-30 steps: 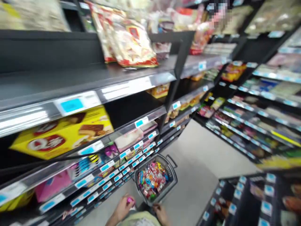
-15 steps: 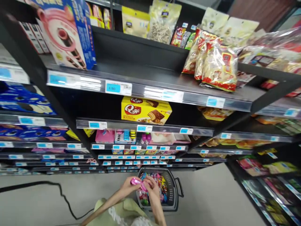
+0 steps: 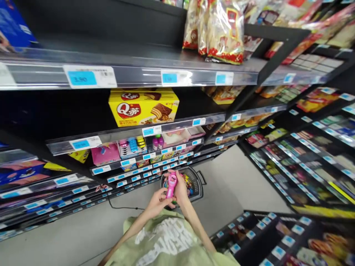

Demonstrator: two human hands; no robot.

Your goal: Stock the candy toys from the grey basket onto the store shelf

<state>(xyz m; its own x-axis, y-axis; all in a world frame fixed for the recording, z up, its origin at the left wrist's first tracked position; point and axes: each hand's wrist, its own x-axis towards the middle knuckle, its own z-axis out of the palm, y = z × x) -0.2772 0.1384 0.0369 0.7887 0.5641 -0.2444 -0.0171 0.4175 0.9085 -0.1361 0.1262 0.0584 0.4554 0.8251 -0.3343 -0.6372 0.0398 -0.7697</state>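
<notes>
A small pink plastic toy (image 3: 171,184), with a rounded top and a narrow handle-like lower part, is held between both hands low in the view. My left hand (image 3: 159,201) pinches its lower end from the left. My right hand (image 3: 181,189) wraps its upper part from the right. Directly beneath and behind the hands stands a dark grey shopping basket (image 3: 200,193) with a handle. Several colourful small packets (image 3: 188,181) lie in the basket, partly hidden by my hands.
Shelves rise in front, with a yellow box of chocolate cakes (image 3: 144,107) and bagged snacks (image 3: 225,33). Lower down are a pink box (image 3: 105,153) and purple toys (image 3: 157,142). Another shelf rack (image 3: 316,155) stands on the right. A black cable (image 3: 124,207) runs near the floor.
The view has turned right and closer to the shelf. The pink toy is now turned more upright between both hands, which have moved up over the basket.
</notes>
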